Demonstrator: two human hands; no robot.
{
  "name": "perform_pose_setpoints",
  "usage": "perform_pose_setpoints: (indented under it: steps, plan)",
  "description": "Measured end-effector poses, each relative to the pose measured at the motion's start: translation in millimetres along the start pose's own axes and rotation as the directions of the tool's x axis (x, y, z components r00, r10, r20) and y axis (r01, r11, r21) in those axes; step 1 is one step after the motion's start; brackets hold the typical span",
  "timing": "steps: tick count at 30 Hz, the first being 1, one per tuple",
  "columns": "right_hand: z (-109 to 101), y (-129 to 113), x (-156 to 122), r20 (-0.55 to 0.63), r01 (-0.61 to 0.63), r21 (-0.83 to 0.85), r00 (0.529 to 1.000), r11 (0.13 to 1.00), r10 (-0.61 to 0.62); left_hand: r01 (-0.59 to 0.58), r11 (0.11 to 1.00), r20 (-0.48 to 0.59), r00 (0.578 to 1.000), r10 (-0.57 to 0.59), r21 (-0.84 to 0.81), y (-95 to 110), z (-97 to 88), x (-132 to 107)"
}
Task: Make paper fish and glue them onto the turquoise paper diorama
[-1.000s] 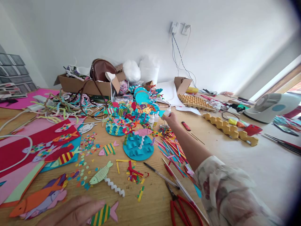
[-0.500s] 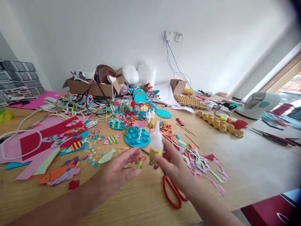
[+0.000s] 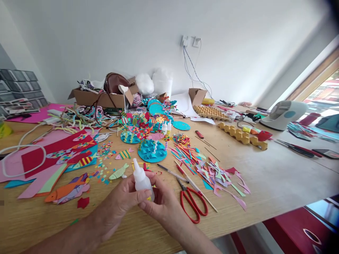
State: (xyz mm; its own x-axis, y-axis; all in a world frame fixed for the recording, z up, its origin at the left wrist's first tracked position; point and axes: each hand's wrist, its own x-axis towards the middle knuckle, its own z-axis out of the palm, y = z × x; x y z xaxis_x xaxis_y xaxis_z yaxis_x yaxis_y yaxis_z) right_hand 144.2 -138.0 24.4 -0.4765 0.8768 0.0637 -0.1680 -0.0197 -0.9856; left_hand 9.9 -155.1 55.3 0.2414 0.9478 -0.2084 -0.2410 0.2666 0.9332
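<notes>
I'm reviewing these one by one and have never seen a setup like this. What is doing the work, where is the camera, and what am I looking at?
There is no machine here: a person works with two bare hands. One camera, worn on the head, looks forward and down, so the forearms enter from the bottom. The left hand and right hand together hold a small whitish bottle, its narrow nozzle pointing up. On the wooden table lie red-handled scissors, a light green fish cutout, a round blue piece and coloured scraps. Farther back is a cardboard box.
</notes>
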Motion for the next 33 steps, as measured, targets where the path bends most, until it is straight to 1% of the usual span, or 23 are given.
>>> perform_pose_setpoints:
  steps: [3, 6, 9, 11, 13, 14, 16, 18, 21, 22, 24, 25, 26, 27, 29, 30, 31, 33]
  plan:
    - [7, 6, 3, -0.041, 0.052, 0.096, 0.998, 0.994, -0.048, -0.015, 1.0, -0.043, 0.999, 0.015, 0.021, 0, -2.6, 0]
    - [13, 9, 4, -0.112, 0.126, 0.172, 0.988, 0.977, -0.107, -0.019, 0.999, -0.071, 0.997, 0.022, 0.049, 1, -3.4, 1]
    - [18, 8, 4, -0.191, 0.196, 0.253, 0.97, 0.947, -0.15, -0.024, 1.0, -0.069, 0.997, 0.025, 0.011, 6, 0.7, 3]
    - [21, 8, 4, -0.258, 0.258, 0.248, 0.947, 0.934, -0.193, -0.027, 0.999, -0.059, 0.998, 0.024, -0.045, 10, 6.4, 4]
    - [22, 8, 5, -0.342, 0.315, 0.181, 0.908, 0.932, -0.241, -0.039, 0.996, -0.06, 0.998, 0.035, -0.075, 16, 13.0, 5]
    - [21, 8, 5, -0.386, 0.332, 0.139, 0.886, 0.933, -0.258, -0.047, 0.997, -0.054, 0.998, 0.044, -0.062, 18, 15.8, 5]
    - [15, 6, 6, -0.464, 0.345, 0.072, 0.842, 0.936, -0.274, -0.057, 0.998, -0.02, 0.998, 0.058, 0.031, 21, 19.0, 6]
    - [4, 2, 6, -0.518, 0.349, 0.053, 0.81, 0.936, -0.273, -0.057, 0.983, 0.031, 0.998, 0.052, 0.175, 20, 16.9, 7]
    - [-18, -11, 6, -0.575, 0.351, 0.055, 0.777, 0.935, -0.257, -0.023, 0.917, 0.063, 0.998, -0.002, 0.399, 13, 2.4, 10]
    - [-26, -16, 6, -0.593, 0.352, 0.056, 0.765, 0.934, -0.253, -0.015, 0.877, 0.069, 0.997, -0.021, 0.48, 10, -4.9, 13]
    - [-40, -26, 8, -0.617, 0.363, 0.062, 0.746, 0.93, -0.25, -0.067, 0.757, 0.098, 0.995, 0.004, 0.65, 5, -21.0, 18]
    - [-45, -31, 10, -0.621, 0.369, 0.068, 0.742, 0.927, -0.25, -0.122, 0.67, 0.129, 0.991, 0.039, 0.733, 4, -28.8, 22]
    - [-50, -35, 12, -0.622, 0.376, 0.074, 0.742, 0.924, -0.252, -0.182, 0.553, 0.149, 0.983, 0.103, 0.813, 4, -35.9, 26]
    - [-54, -39, 15, -0.618, 0.379, 0.081, 0.745, 0.922, -0.252, -0.238, 0.415, 0.193, 0.97, 0.149, 0.878, 5, -42.0, 29]
    - [-60, -45, 21, -0.605, 0.376, 0.092, 0.757, 0.922, -0.248, -0.292, 0.167, 0.26, 0.947, 0.19, 0.942, 9, -50.6, 36]
    - [-62, -47, 25, -0.596, 0.369, 0.099, 0.766, 0.924, -0.242, -0.302, 0.071, 0.285, 0.94, 0.189, 0.951, 11, -53.3, 39]
    - [-64, -48, 29, -0.588, 0.36, 0.109, 0.775, 0.926, -0.232, -0.304, -0.002, 0.299, 0.936, 0.185, 0.953, 13, -55.3, 42]
    - [-67, -49, 36, -0.575, 0.347, 0.141, 0.791, 0.927, -0.209, -0.301, -0.102, 0.315, 0.932, 0.177, 0.948, 15, -58.7, 46]
